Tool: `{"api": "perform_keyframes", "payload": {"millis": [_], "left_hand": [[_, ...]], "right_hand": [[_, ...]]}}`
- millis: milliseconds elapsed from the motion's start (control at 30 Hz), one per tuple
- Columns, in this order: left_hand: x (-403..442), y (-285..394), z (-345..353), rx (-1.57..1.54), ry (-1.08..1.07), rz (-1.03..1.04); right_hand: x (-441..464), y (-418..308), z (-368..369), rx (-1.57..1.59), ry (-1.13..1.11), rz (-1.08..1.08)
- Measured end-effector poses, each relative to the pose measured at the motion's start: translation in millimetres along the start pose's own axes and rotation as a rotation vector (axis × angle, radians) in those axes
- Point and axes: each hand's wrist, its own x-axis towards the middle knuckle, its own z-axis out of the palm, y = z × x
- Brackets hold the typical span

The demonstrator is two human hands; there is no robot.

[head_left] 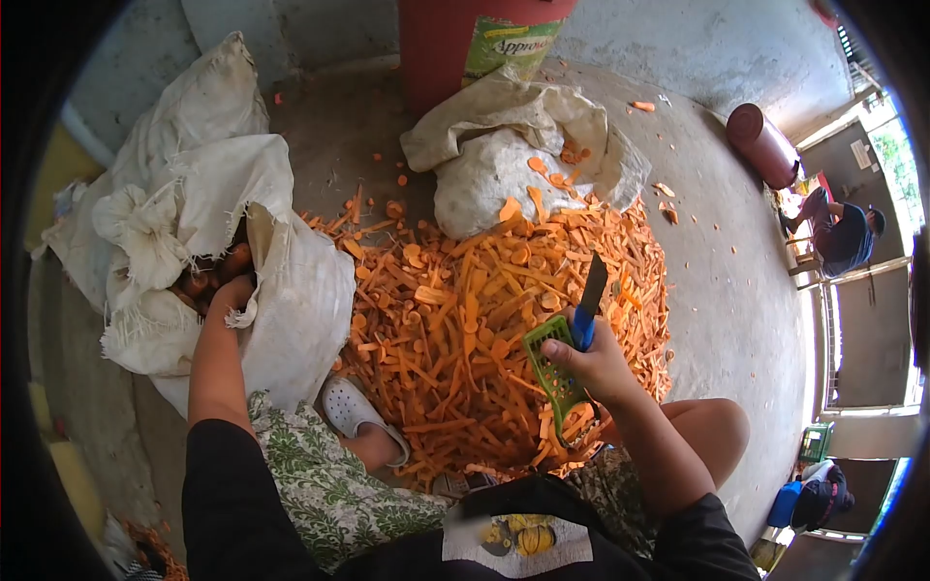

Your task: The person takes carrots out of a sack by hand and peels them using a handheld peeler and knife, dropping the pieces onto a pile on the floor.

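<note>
My left hand [232, 292] reaches into the mouth of a white woven sack [310, 295]. Reddish-brown root vegetables [198, 281] show inside, and my fingers are hidden among them. My right hand [593, 363] is closed round a knife with a blue handle [583, 327], its dark, broad blade [595, 283] pointing up. The same hand also grips a green plastic holed frame [550, 378], whose exact kind I cannot make out. Below and beyond it spreads a large heap of orange peel strips and round slices [465, 329].
A crumpled white sack [484, 184] lies at the heap's far side, before a red drum [426, 48]. Another maroon drum [763, 145] stands by the wall. Two people [845, 237] are at the far right. A white clog [351, 407] is beside the heap.
</note>
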Motion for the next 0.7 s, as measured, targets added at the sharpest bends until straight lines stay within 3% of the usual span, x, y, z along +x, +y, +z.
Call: {"api": "perform_keyframes", "payload": {"millis": [33, 100, 133, 167, 233, 267, 367, 700], "left_hand": [[16, -8, -6, -0.044, -0.008, -0.011], [168, -56, -60, 0.296, -0.220, 0.198], [195, -61, -71, 0.441, -0.301, 0.326], [164, -55, -58, 0.556, -0.173, 0.374], [-54, 19, 18, 0.785, 0.102, 0.420], [-50, 18, 16, 0.787, 0.101, 0.420], [-36, 13, 12, 0.332, 0.001, 0.158], [-73, 39, 27, 0.656, 0.060, 0.376]], "right_hand": [[-1, -4, 2, 0.043, -0.011, -0.011], [-2, -3, 2, 0.085, -0.019, -0.023], [-1, 1, 1, 0.107, -0.025, 0.002], [-1, 3, 1, 0.130, -0.031, 0.028], [-2, 2, 1, 0.162, -0.052, 0.033], [-2, 2, 1, 0.194, -0.073, 0.038], [-5, -2, 2, 0.233, -0.088, 0.085], [-2, 9, -1, 0.192, -0.092, 0.028]]}}
